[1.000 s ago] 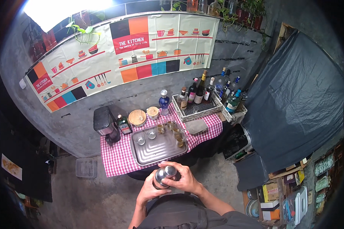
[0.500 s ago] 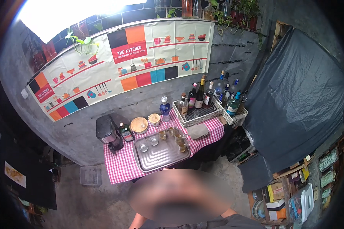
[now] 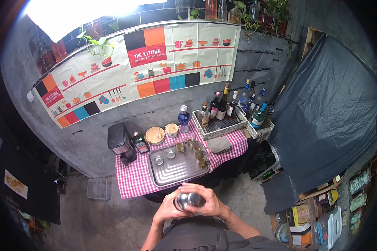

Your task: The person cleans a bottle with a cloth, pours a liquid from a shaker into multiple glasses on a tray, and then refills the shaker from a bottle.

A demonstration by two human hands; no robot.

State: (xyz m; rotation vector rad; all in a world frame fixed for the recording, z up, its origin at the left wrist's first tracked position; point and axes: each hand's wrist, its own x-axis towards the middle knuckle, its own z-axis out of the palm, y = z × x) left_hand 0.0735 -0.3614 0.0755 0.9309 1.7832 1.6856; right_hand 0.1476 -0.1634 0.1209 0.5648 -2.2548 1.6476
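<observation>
A shiny metal cocktail shaker (image 3: 189, 199) is between my two hands, close in front of my body. My left hand (image 3: 167, 209) wraps round its left side. From the right, my right hand (image 3: 209, 201) curls over it, fingers along the far side. Only the shaker's rounded top end shows; the rest is hidden by my hands. Just beyond my hands lies a metal tray (image 3: 176, 169) on a red-and-white checked cloth (image 3: 130, 184). Two clear glasses (image 3: 159, 159) stand at its left, and several small glass mugs (image 3: 201, 161) at its right.
A coffee maker (image 3: 120, 140) and a dark green bottle (image 3: 140, 144) stand at the table's left. Behind the tray are wooden-lidded containers (image 3: 155, 134) and a blue bottle (image 3: 184, 119). A white basket (image 3: 220, 130) holds several bottles. Shelves (image 3: 301, 217) stand at right.
A blurred patch hid my hands before; now both are visible around the shaker. The whole view has shifted slightly, while the tray and glassware keep their places.
</observation>
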